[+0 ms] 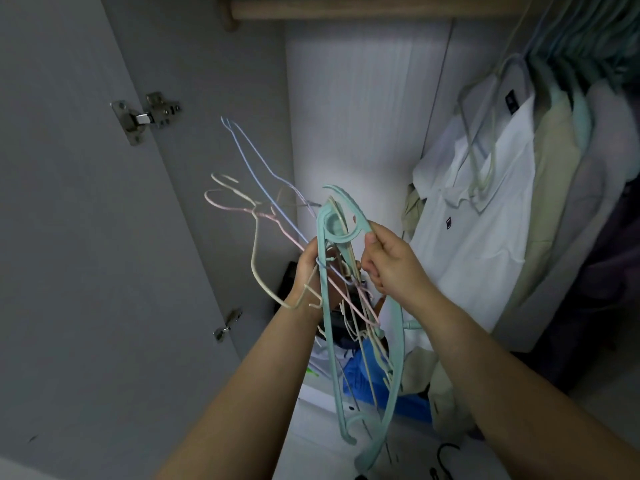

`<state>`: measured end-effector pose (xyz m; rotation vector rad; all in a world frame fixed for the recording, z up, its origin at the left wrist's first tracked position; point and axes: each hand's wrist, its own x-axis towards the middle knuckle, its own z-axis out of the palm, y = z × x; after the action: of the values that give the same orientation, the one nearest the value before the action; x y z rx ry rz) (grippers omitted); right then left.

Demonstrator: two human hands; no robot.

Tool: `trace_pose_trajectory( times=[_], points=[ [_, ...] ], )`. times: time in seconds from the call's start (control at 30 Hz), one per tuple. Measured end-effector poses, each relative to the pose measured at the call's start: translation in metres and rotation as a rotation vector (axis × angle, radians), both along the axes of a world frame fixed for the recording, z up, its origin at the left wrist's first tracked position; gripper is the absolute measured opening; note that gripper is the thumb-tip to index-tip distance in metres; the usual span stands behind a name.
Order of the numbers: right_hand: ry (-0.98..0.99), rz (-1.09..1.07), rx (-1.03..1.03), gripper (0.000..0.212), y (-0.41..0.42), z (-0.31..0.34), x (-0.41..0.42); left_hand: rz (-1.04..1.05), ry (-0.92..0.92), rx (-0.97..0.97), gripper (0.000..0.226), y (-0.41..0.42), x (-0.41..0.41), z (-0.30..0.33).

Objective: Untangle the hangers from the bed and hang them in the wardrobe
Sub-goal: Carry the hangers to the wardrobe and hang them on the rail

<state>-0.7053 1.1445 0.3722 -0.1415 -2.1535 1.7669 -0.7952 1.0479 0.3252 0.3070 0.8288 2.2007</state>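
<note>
Best move, by the look of it: keep bundle steady w/ left hand (311,271), draw the teal hanger (327,306) up and clear of the wire hangers (256,216) slowly, no yanking, then hook over the rod (346,10) above. Left fingers curled round the bundle's middle. Right hand (388,265) pinching teal hanger's hook ring, thumb on top. Whole bundle held mid-air in front of the open wardrobe, left of hung shirts (485,216).

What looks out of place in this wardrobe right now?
The hangers are a tangled bunch in the left hand, hooks splaying apart. The right hand pinches the teal hanger. Clothes lie heaped on the wardrobe floor.
</note>
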Motion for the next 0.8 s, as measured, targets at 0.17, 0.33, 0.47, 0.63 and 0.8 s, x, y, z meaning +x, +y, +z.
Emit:
trace_pose_trajectory(
  times=[0.17, 0.33, 0.47, 0.63, 0.8],
  points=[
    [-0.063, 0.027, -0.079, 0.031, 0.002, 0.003, 0.005, -0.018, 0.009, -0.036, 0.033, -0.003, -0.009, -0.001],
    [-0.073, 0.029, -0.198, 0.027, 0.0, 0.008, 0.011, -0.069, 0.031, -0.036, 0.031, -0.006, -0.012, 0.0],
    [-0.11, -0.058, -0.236, 0.022, -0.008, 0.012, 0.016, 0.025, 0.012, -0.122, 0.027, -0.004, -0.013, 0.006],
    [-0.157, -0.169, -0.198, 0.025, -0.017, 0.018, 0.021, 0.061, 0.041, -0.155, 0.031, -0.005, -0.016, 0.009],
    [-0.241, -0.232, -0.031, 0.023, -0.013, 0.031, 0.026, 0.081, 0.092, -0.19, 0.06, -0.005, -0.018, 0.013]
  ],
)
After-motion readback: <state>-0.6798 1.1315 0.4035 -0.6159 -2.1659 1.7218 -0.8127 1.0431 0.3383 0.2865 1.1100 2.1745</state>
